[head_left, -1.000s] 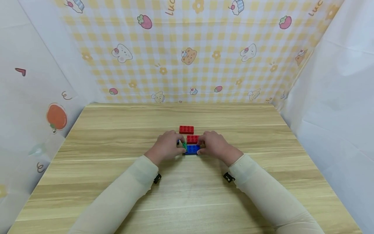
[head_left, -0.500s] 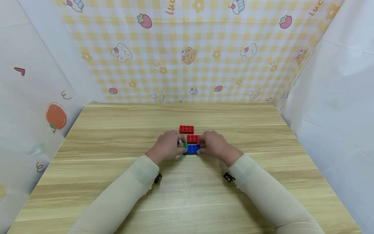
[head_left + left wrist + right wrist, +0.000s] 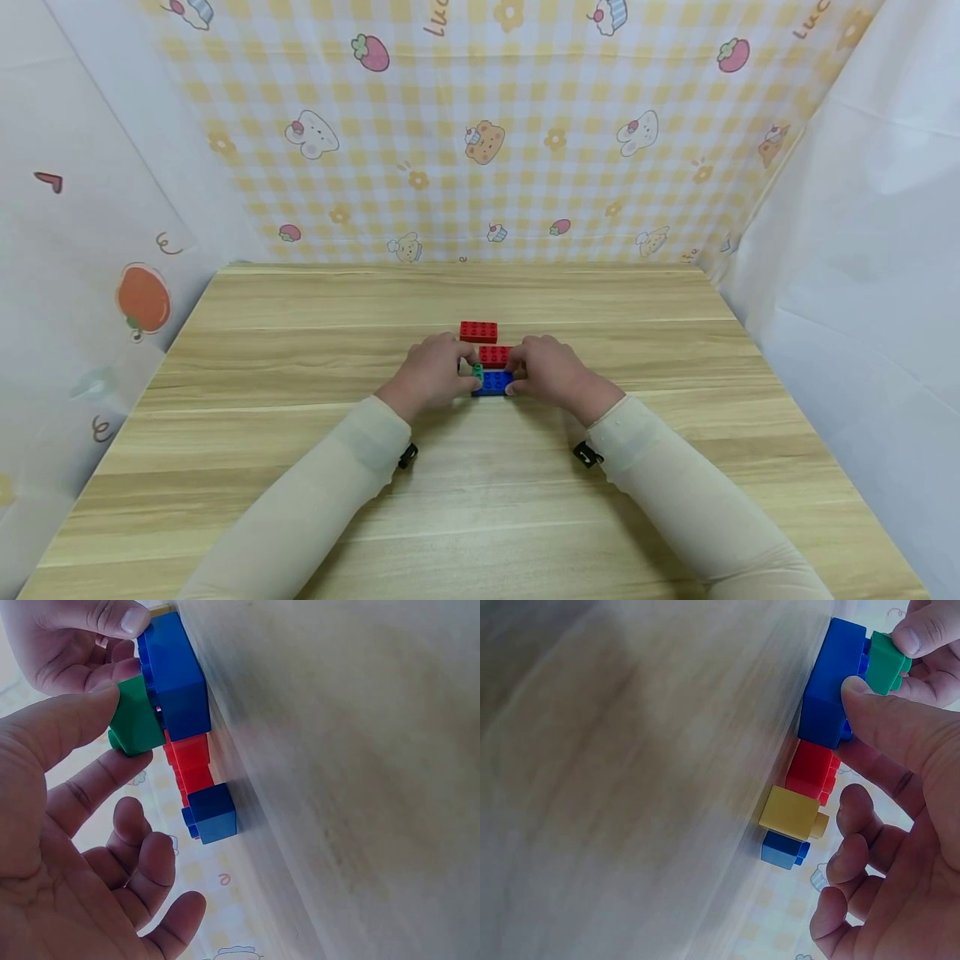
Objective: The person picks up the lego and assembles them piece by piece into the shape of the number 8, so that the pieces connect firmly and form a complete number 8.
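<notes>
In the head view my left hand (image 3: 431, 375) pinches a small green toy brick (image 3: 477, 374) between thumb and index finger. That green brick (image 3: 137, 718) sits over the left end of a long blue brick (image 3: 178, 679), against its studs, in the left wrist view. My right hand (image 3: 551, 375) holds the long blue brick (image 3: 495, 383) at its right end, thumb on the near side. The other fingers of both hands are loosely bent. A red brick (image 3: 494, 357) lies just behind the blue one, partly covered by my right fingers.
Another red brick (image 3: 478, 332) lies farther back on the wooden table (image 3: 480, 517). A small blue brick (image 3: 214, 814) shows beyond the left hand's work. In the right wrist view a yellow brick (image 3: 789, 813) and a small blue brick (image 3: 781, 850) stand past the red one. A patterned cloth (image 3: 525, 183) hangs behind.
My left hand has shifted slightly to the right with the green brick, farther over the long blue brick's end. My right hand has stayed in place on the blue brick.
</notes>
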